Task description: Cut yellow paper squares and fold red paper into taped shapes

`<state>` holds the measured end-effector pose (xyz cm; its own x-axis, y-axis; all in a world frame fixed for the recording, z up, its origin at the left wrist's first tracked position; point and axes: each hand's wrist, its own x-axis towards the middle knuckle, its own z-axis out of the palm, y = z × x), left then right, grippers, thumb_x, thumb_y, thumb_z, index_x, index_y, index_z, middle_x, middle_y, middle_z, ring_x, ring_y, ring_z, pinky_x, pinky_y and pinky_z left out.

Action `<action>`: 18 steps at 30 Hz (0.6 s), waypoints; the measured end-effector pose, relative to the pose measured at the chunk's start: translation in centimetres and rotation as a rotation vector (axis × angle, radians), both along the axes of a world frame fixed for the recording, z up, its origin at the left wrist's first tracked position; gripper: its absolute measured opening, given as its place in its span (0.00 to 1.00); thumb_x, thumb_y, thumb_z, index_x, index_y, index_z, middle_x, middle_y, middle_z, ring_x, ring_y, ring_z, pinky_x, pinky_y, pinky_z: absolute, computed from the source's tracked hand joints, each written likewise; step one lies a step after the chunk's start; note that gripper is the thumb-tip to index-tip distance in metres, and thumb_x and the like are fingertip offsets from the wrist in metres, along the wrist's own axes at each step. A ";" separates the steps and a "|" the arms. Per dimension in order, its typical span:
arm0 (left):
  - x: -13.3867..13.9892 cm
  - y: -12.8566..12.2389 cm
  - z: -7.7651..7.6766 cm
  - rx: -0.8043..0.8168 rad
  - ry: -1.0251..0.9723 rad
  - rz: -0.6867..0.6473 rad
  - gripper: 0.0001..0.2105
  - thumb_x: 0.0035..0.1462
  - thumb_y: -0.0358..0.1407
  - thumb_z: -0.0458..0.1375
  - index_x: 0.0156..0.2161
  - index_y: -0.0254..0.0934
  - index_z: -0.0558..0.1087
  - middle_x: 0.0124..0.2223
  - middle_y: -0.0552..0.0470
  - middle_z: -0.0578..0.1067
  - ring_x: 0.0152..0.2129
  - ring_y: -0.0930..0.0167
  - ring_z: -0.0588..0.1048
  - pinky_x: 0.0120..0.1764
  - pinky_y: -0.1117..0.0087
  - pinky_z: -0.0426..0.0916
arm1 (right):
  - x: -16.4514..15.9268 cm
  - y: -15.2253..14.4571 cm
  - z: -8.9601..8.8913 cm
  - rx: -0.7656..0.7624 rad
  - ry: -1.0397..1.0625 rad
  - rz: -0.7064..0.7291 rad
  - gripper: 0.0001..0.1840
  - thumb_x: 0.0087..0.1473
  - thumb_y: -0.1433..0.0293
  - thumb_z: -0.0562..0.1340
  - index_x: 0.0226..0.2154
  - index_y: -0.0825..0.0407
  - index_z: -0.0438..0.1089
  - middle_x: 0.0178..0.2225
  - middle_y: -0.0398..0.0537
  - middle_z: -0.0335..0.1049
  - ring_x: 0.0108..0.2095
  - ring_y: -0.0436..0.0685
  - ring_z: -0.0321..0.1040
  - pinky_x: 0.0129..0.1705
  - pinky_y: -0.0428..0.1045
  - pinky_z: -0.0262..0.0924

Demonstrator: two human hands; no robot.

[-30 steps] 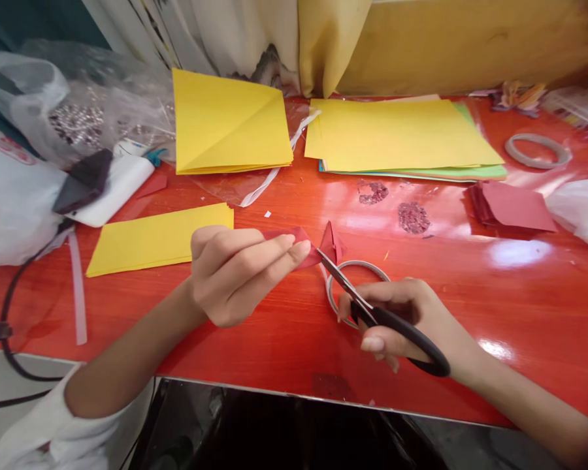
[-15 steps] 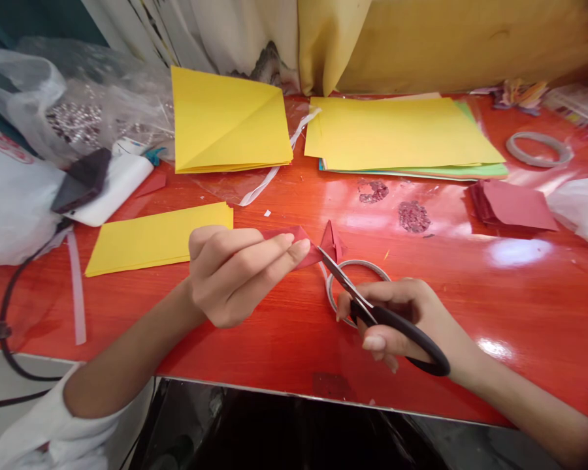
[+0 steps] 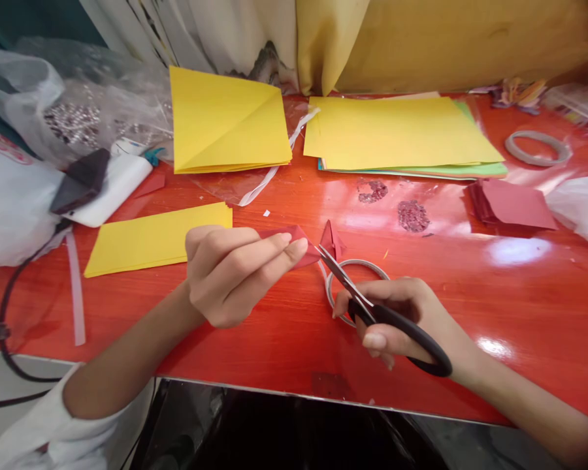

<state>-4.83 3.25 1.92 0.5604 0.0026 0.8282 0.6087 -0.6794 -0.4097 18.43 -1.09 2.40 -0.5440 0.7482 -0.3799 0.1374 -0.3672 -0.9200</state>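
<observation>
Between the fingers of my left hand (image 3: 240, 274) is a folded piece of dark red paper (image 3: 306, 256), partly hidden by those fingers. My right hand (image 3: 411, 313) grips black-handled scissors (image 3: 345, 277), pointing up and to the left. Their blade tips are slightly parted and lie at the right corner of the red paper. Just behind the tips, another folded red paper piece (image 3: 330, 238) rests on the table. Below the scissors lies a roll of tape (image 3: 330, 294), partly covered by the blades and my right hand.
Yellow paper strips (image 3: 147, 238) lie left on the red table (image 3: 274, 352). Behind are folded yellow sheets (image 3: 230, 124) and a stack of coloured paper (image 3: 402, 134). Red paper squares (image 3: 514, 205) and a second tape roll (image 3: 539, 149) are at right; a phone (image 3: 83, 179) is at left.
The scissor blades have parted slightly at the paper's corner. My left hand has shifted a little to the left; the paper stays in its fingers.
</observation>
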 end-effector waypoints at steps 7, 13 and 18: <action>0.0 -0.1 0.0 -0.018 0.006 0.005 0.07 0.47 0.30 0.66 0.35 0.37 0.76 0.30 0.55 0.76 0.24 0.76 0.70 0.25 0.71 0.61 | 0.2 -0.1 -0.3 0.051 0.008 0.026 0.24 0.40 0.53 0.68 0.30 0.56 0.69 0.13 0.37 0.58 0.13 0.44 0.55 0.15 0.40 0.53; 0.1 0.0 0.1 -0.002 0.010 -0.016 0.11 0.43 0.30 0.68 0.36 0.33 0.76 0.29 0.55 0.75 0.24 0.76 0.69 0.23 0.71 0.61 | 0.1 0.0 -0.3 0.039 0.013 0.029 0.22 0.39 0.55 0.69 0.28 0.55 0.68 0.14 0.37 0.57 0.14 0.43 0.54 0.15 0.40 0.50; 0.2 0.0 -0.3 0.004 -0.021 -0.009 0.05 0.48 0.31 0.65 0.33 0.38 0.76 0.31 0.56 0.76 0.23 0.77 0.69 0.23 0.71 0.61 | 0.3 -0.1 -0.4 0.032 0.024 0.027 0.20 0.40 0.57 0.69 0.28 0.55 0.68 0.14 0.37 0.57 0.14 0.43 0.54 0.16 0.40 0.49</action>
<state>-4.66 3.28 1.64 0.5432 -0.0056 0.8396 0.6106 -0.6838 -0.3996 18.69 -1.19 1.99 -0.5729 0.7444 -0.3429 0.1249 -0.3342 -0.9342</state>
